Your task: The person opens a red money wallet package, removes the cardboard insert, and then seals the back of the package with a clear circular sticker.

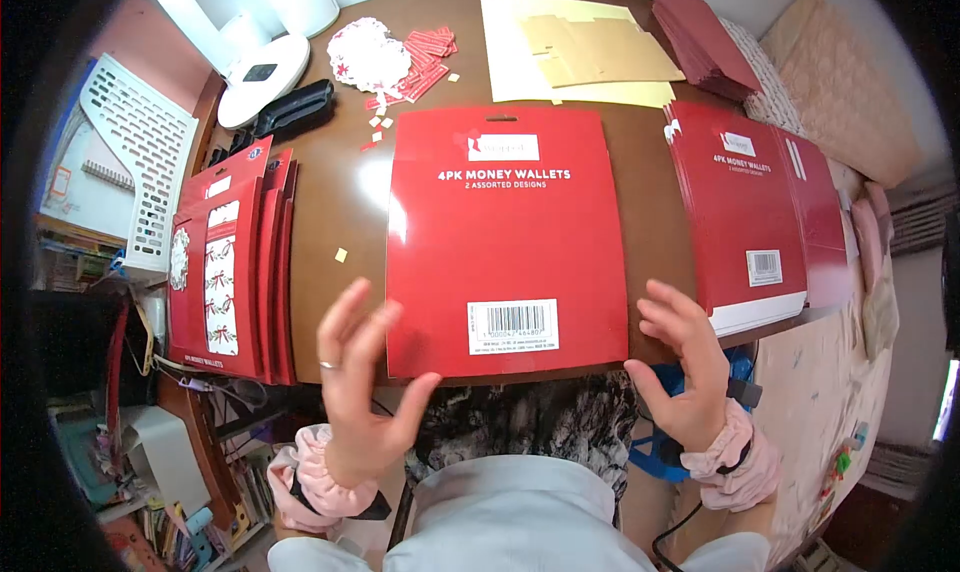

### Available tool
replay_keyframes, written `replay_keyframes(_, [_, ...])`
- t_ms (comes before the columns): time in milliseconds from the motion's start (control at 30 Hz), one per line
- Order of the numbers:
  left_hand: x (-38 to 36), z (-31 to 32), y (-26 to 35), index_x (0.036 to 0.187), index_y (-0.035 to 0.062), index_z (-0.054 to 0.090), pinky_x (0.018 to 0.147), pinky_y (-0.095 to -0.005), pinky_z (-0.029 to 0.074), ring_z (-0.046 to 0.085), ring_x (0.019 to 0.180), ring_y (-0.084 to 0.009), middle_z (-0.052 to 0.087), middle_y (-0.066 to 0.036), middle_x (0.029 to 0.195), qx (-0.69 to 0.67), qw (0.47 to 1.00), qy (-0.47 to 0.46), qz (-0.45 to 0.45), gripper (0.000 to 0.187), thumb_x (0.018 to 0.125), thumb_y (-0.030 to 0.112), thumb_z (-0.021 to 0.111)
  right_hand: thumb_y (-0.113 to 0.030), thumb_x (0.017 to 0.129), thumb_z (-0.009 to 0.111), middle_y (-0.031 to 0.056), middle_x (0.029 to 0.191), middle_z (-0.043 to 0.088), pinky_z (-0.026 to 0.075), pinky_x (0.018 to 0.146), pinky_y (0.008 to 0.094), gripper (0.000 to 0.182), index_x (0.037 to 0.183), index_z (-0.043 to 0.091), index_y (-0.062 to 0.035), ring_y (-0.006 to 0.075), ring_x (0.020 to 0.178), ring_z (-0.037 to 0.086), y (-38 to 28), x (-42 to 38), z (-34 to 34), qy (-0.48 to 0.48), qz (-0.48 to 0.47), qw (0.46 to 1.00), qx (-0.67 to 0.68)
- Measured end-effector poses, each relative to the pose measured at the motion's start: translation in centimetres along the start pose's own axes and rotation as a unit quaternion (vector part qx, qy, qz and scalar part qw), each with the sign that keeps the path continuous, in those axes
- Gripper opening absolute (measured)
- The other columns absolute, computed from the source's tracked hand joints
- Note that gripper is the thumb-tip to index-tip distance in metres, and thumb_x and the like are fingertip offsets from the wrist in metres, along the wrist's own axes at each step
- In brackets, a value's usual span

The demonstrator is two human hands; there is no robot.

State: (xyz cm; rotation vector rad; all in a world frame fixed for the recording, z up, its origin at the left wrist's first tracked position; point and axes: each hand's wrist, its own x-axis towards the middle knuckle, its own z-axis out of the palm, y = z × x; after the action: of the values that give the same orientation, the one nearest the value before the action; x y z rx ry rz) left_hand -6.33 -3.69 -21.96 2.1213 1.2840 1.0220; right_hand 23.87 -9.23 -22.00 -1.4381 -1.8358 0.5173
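A red "4PK MONEY WALLETS" pack (505,237) lies flat at the middle of the brown table, its barcode side up and its barcode near the front edge. My left hand (365,382) is raised beside the pack's lower left corner, fingers apart and holding nothing. At the lower right corner, my right hand (685,367) is also spread and empty, with the thumb close to the pack's edge. Several similar packs (235,272) stand at the left, with a patterned window showing. On the right lies a stack of red packs (745,202), barcode side up.
Behind the pack are white round cutouts (368,57), red strips (430,62), a black tray (295,110) and a white lamp base (262,77). Yellow sheets (510,52), tan envelopes (600,50) and dark red cards (705,47) lie at the back right.
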Motion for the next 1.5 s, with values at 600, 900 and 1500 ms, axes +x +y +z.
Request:
replay_keyframes(600, [0.5, -1.4, 1.8, 0.155, -0.0062, 0.013, 0.118, -0.0355, 0.026, 0.031, 0.145, -0.0226, 0.028, -0.018, 0.157, -0.437, 0.877, -0.11, -0.168, 0.089, 0.086, -0.004, 0.069, 0.001, 0.091, 0.066, 0.0144, 0.135, 0.056, 0.045, 0.105, 0.0366, 0.057, 0.142, 0.041, 0.0029, 0.0216, 0.124, 0.054, -1.6, 1.2, -0.5, -0.008, 0.344, 0.775, 0.53])
replay_keyframes(900, [-0.2, -1.1, 3.2, 0.15, -0.0045, 0.031, 0.115, -0.043, 0.031, 0.034, 0.142, -0.0283, 0.034, -0.019, 0.152, -0.231, 0.973, 0.016, 0.014, 0.076, 0.088, 0.009, 0.072, -0.001, 0.092, 0.066, 0.0148, 0.132, 0.059, 0.046, 0.103, 0.0364, 0.052, 0.139, 0.044, 0.0028, 0.0206, 0.119, 0.059, -4.7, -0.3, -1.6, 0.026, 0.29, 0.801, 0.523])
replay_keyframes(1500, [-3.9, 0.6, 2.8, 0.132, 0.037, 0.06, 0.119, -0.0455, 0.023, 0.041, 0.129, -0.0079, 0.054, 0.014, 0.134, 0.383, 0.861, 0.079, 0.326, 0.042, 0.095, 0.056, 0.054, 0.001, 0.092, 0.064, 0.0138, 0.131, 0.06, 0.047, 0.102, 0.0348, 0.053, 0.141, 0.043, 0.0021, 0.0196, 0.118, 0.06, -5.6, -1.1, -2.0, 0.052, 0.273, 0.795, 0.538])
